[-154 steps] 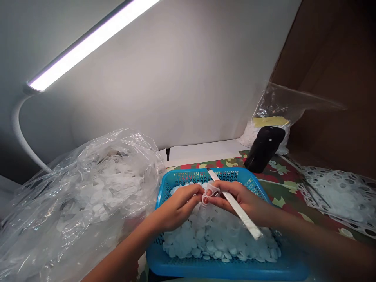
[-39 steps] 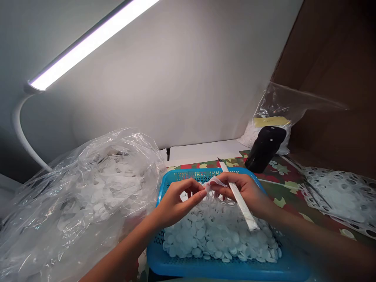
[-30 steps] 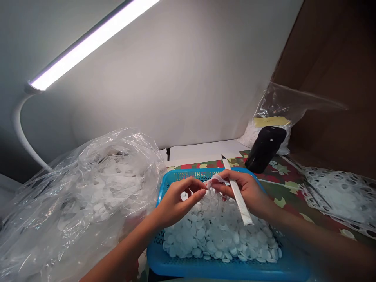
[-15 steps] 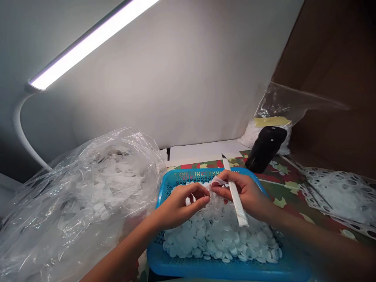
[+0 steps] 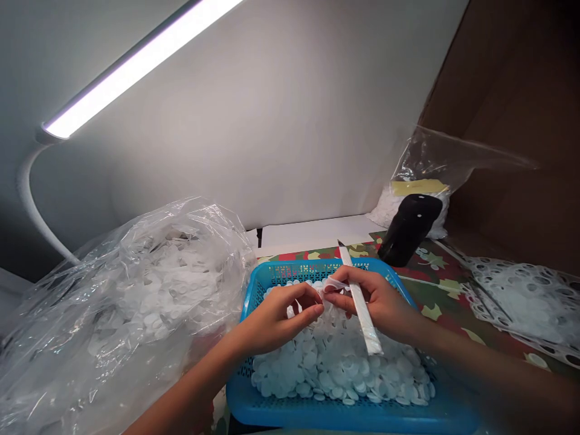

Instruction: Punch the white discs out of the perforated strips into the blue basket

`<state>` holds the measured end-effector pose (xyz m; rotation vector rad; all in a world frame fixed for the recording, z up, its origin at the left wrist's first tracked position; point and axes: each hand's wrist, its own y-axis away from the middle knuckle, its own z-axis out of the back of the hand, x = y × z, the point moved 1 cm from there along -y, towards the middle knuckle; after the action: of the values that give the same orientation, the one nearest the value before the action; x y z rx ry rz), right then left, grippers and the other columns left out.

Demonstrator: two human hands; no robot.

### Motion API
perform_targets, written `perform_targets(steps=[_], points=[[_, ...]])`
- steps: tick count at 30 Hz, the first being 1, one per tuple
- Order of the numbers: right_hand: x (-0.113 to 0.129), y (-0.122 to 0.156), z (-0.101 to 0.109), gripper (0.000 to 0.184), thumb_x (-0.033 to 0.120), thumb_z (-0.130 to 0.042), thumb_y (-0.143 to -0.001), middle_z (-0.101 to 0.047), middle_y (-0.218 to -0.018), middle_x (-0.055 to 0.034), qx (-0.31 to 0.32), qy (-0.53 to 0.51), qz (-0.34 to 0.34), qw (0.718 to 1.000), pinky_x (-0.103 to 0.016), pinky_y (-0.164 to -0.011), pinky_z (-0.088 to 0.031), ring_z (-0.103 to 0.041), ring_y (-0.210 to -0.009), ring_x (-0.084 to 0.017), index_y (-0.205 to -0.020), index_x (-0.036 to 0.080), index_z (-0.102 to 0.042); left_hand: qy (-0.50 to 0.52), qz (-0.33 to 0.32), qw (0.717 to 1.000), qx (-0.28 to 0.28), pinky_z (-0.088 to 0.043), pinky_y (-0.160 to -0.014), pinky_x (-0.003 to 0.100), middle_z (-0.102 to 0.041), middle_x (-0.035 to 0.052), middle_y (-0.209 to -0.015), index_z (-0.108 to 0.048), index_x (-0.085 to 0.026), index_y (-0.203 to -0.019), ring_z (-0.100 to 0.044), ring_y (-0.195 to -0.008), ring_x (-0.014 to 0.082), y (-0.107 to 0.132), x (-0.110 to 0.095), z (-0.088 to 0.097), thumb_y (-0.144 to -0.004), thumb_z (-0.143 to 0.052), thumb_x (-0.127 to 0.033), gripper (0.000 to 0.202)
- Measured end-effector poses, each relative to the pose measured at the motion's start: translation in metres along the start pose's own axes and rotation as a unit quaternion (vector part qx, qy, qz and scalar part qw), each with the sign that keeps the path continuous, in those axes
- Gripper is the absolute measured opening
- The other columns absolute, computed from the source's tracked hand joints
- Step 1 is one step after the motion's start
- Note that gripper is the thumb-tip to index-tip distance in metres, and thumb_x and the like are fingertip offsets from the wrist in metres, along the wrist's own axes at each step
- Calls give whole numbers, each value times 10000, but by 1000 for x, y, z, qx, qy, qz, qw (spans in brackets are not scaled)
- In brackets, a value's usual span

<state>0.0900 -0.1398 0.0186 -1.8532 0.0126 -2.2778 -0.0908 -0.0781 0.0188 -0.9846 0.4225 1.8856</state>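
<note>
Both hands meet over a blue plastic basket (image 5: 290, 415) that holds a heap of small white translucent discs (image 5: 335, 368). My right hand (image 5: 378, 299) is closed. A slim craft knife (image 5: 362, 311) with a white-wrapped handle lies across its fingers, its dark pointed tip facing away from me. The same hand's fingertips pinch a thin white piece (image 5: 334, 283). My left hand (image 5: 281, 314) is curled, thumb and index finger nearly together at the right fingertips; whatever it pinches is too small to make out.
A large clear plastic bag (image 5: 172, 272) of white pieces lies left, beneath a lamp (image 5: 145, 66). Behind the basket on the right are a black object (image 5: 410, 229) and a clear bag (image 5: 419, 181) with a yellow slip. White sheets with punched holes (image 5: 530, 302) lie far right.
The knife's tip has shifted slightly left and toward me as my right hand turned a little. The white piece at the fingertips has changed angle; my left hand has barely moved.
</note>
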Motion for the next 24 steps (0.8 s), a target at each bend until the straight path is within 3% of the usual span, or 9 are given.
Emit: perform_targets(steps=[12, 24], points=[[-1, 0, -2, 89, 293, -597, -827, -505, -710, 39, 36, -4, -18, 999, -205, -540, -314, -416, -619, -85, -821, 211, -564, 1, -4, 1000, 12, -397, -619, 235, -589, -1, -806, -547, -184, -903, -524, -717, 108, 0, 2, -1, -920, -423, -335, 196], [6, 0, -2, 146, 331, -549, -845, -557, -767, -2, 60, 54, -4, 997, -258, -638, -397, -492, -692, -124, -819, 191, -583, 17, -16, 999, 22, -415, -624, 247, -580, 16, -785, -549, -177, -902, -511, -689, 117, 0, 2, -2, -904, -442, -316, 176]])
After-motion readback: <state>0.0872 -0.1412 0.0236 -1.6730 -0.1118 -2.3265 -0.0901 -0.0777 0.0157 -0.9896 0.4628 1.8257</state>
